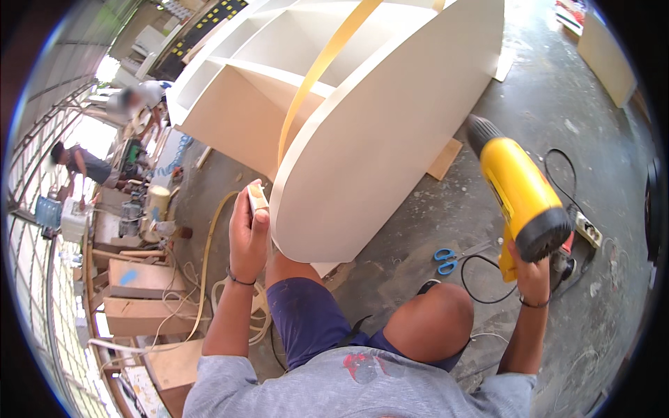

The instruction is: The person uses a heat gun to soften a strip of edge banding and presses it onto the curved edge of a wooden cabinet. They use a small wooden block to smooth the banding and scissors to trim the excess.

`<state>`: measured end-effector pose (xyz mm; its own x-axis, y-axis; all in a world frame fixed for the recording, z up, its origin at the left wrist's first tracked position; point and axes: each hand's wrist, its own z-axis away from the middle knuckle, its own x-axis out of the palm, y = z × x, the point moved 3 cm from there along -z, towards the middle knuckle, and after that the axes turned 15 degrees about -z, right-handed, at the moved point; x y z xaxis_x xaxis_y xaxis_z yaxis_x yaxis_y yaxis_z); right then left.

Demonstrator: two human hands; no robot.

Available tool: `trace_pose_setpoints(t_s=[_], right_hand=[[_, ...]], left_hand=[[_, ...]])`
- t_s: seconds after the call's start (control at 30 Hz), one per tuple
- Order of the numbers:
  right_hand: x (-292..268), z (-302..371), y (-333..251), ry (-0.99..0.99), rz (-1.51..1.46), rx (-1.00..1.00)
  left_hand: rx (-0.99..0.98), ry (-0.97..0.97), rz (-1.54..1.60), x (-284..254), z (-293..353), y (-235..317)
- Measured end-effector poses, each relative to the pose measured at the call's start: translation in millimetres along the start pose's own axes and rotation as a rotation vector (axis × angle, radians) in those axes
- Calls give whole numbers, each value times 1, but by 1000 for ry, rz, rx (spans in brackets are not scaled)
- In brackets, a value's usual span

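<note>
Some bare floor shows between the white cabinet and the yellow heat gun, right hand wrapped round its grip; left hand's pinching a pale block just beside the curved edge. Counting: one loose yellow strip, one pair of blue-handled scissors.

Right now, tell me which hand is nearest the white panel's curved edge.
The left hand, gripping a small pale block; the right hand is farther off, holding the yellow gun-shaped tool.
</note>
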<state>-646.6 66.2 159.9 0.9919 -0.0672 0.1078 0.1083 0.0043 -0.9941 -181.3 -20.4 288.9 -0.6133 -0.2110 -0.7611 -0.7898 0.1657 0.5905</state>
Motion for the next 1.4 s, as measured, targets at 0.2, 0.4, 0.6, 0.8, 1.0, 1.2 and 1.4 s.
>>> trace_pose_setpoints(t_s=[0.2,0.4,0.6,0.8,1.0,1.2,1.4], right_hand=[[8,0,60,196,-140,-140],[-20,2,137,317,286,-44],[-24,-17,185,372,191,70],[-34,-37,224,484,522,61],[-51,-30,276,515,824,174],[-52,-31,293,571,801,191],[-44,-45,304,648,869,181]], left_hand=[[24,-11,-119,-2,-11,19],[113,-27,-307,13,-28,43],[100,-46,-414,13,-35,54],[120,-78,-450,18,-50,57],[120,-157,-529,17,-67,73],[119,-167,-496,27,-84,88],[121,-155,-499,33,-93,96]])
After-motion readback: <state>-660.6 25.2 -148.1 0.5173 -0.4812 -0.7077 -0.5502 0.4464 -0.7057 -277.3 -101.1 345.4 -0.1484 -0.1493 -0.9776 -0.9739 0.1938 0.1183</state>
